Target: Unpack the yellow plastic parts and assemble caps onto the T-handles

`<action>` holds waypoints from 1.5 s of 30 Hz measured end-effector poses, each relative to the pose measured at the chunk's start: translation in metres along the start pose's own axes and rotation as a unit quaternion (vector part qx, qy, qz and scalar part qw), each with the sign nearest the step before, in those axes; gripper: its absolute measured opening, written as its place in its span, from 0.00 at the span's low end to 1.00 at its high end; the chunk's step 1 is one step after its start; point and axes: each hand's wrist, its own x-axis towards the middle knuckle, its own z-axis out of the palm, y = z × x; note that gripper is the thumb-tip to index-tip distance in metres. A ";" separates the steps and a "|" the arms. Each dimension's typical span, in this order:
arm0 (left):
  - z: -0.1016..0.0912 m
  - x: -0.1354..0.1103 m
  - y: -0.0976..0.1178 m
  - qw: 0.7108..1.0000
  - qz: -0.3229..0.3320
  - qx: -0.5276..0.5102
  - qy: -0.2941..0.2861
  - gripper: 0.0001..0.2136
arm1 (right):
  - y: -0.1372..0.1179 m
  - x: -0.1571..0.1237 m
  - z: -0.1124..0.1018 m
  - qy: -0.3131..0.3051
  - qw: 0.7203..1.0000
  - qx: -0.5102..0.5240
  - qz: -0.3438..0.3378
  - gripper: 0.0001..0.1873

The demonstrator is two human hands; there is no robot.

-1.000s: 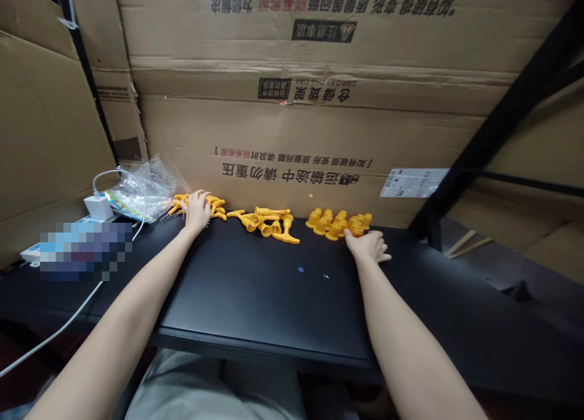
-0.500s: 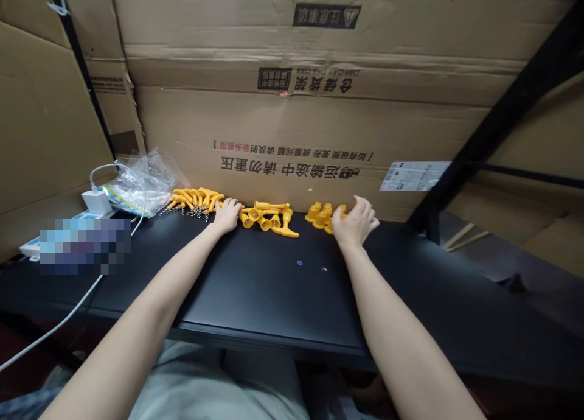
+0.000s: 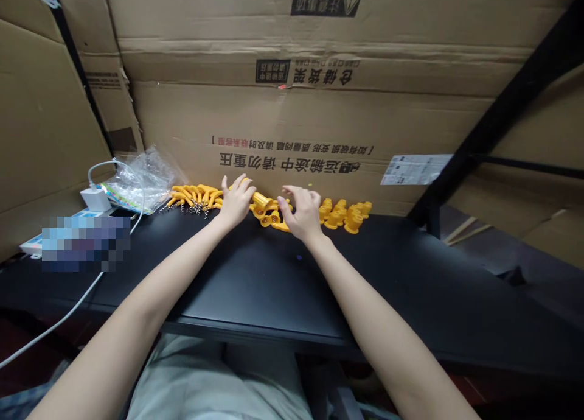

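Three groups of yellow plastic parts lie along the far edge of a black table point(image 3: 255, 286). The middle pile of horn-shaped parts point(image 3: 267, 210) sits between my two hands. My left hand point(image 3: 236, 202) is at its left side, fingers spread and raised. My right hand point(image 3: 301, 212) hovers over its right side, fingers apart and curled down. Neither hand visibly holds a part. A pile of yellow hook parts with small chains point(image 3: 194, 198) lies left of my left hand. A cluster of yellow caps point(image 3: 344, 214) stands right of my right hand.
Cardboard boxes point(image 3: 296, 109) wall in the back and left. A clear plastic bag point(image 3: 143, 182), a white charger point(image 3: 95, 198) with its cable and a power strip sit at the far left. A black metal frame point(image 3: 493, 115) slants up on the right.
Both hands moved inward from the outer piles to the middle pile. The left hand came from the hook pile, the right from the caps. The view tilted slightly down.
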 end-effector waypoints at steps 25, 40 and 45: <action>-0.051 -0.040 -0.012 0.998 -0.049 0.033 -0.012 0.17 | -0.017 -0.006 0.009 -0.079 0.983 -0.060 -0.156 0.13; -0.044 -0.039 -0.028 0.988 -0.137 0.039 -0.052 0.15 | 0.000 -0.006 0.015 -0.120 0.980 -0.136 -0.086 0.11; -0.041 -0.042 -0.061 0.980 -0.196 0.036 -0.013 0.16 | 0.014 -0.008 0.018 -0.109 0.983 -0.136 -0.062 0.09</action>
